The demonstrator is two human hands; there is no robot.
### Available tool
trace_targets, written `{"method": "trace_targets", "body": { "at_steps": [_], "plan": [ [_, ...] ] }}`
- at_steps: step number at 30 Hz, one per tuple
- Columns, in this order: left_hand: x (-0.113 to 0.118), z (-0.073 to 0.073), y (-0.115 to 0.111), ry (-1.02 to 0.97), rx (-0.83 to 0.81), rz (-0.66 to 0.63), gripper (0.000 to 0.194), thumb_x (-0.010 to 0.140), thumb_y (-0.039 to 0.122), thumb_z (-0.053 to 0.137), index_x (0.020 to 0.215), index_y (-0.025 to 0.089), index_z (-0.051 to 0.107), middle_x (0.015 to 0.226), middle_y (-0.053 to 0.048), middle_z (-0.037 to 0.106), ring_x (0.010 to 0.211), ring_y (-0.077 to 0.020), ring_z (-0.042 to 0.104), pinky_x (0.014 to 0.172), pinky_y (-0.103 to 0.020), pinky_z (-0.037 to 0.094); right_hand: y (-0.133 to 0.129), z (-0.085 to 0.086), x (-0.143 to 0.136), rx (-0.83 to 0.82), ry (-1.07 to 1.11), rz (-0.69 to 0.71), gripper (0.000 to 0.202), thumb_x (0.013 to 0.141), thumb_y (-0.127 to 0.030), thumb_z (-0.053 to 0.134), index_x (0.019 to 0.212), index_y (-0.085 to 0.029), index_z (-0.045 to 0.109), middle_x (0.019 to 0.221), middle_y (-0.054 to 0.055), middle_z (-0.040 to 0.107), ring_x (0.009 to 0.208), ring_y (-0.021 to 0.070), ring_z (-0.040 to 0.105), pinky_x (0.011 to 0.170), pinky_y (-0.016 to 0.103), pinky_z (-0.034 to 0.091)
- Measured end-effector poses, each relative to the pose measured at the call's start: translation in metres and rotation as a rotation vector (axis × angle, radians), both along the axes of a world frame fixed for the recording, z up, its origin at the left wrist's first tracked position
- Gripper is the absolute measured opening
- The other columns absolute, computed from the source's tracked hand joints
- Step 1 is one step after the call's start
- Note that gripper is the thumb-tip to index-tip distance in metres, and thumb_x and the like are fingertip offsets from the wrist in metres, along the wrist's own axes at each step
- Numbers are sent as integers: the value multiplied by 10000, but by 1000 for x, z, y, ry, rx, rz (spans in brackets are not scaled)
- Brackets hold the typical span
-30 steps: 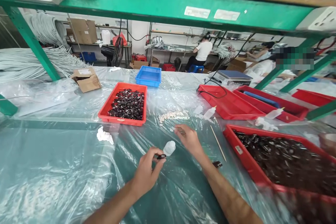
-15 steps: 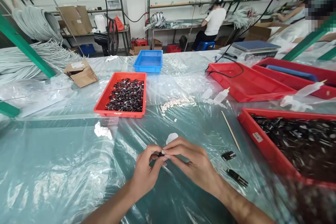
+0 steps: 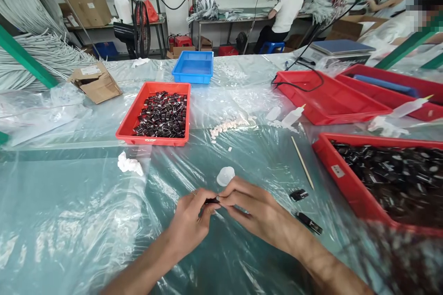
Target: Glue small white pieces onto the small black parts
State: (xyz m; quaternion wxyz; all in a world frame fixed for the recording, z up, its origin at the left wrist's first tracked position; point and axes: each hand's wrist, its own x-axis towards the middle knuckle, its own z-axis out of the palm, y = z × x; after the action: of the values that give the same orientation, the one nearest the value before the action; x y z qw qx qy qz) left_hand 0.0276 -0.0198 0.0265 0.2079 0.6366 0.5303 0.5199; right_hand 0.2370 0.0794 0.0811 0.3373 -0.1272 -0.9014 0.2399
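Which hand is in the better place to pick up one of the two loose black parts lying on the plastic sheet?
Probably the right hand: both loose black parts lie just to its right, while the left hand is farther away.

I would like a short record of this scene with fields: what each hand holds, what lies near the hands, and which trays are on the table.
left hand: pinches a small black part at the fingertips
right hand: fingertips meet the same small black part
near the hands: white cap, two loose black pieces, thin wooden stick
left red tray: filled with dark parts
right red tray: filled with dark parts
blue tray: behind the left red tray
surface: table under clear plastic sheet
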Motion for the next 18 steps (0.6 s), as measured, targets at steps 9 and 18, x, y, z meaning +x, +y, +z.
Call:
{"method": "trace_targets", "body": {
  "at_steps": [9, 18],
  "plan": [
    [4, -4, -2, -103, -63, 18, 151, 1092, 216, 758, 1036, 351, 798, 807, 39, 874, 547, -227, 827, 524, -311, 671, 7, -4, 0, -104, -3, 42, 246, 1083, -71, 763, 1135, -312, 770, 1058, -3, 817, 877, 163, 850, 776, 241, 708],
    [-21, -14, 13, -360, -357, 29, 343, 1126, 642, 742, 1036, 325, 647, 846, 42, 652, 726, -205, 545, 675, -336, 477, 123, -17, 40, -350, 87, -508, 254, 1221, -403, 717, 1310, -228, 878, 1223, 100, 912, 1078, 238, 866, 1018, 422, 753]
  ]
}}
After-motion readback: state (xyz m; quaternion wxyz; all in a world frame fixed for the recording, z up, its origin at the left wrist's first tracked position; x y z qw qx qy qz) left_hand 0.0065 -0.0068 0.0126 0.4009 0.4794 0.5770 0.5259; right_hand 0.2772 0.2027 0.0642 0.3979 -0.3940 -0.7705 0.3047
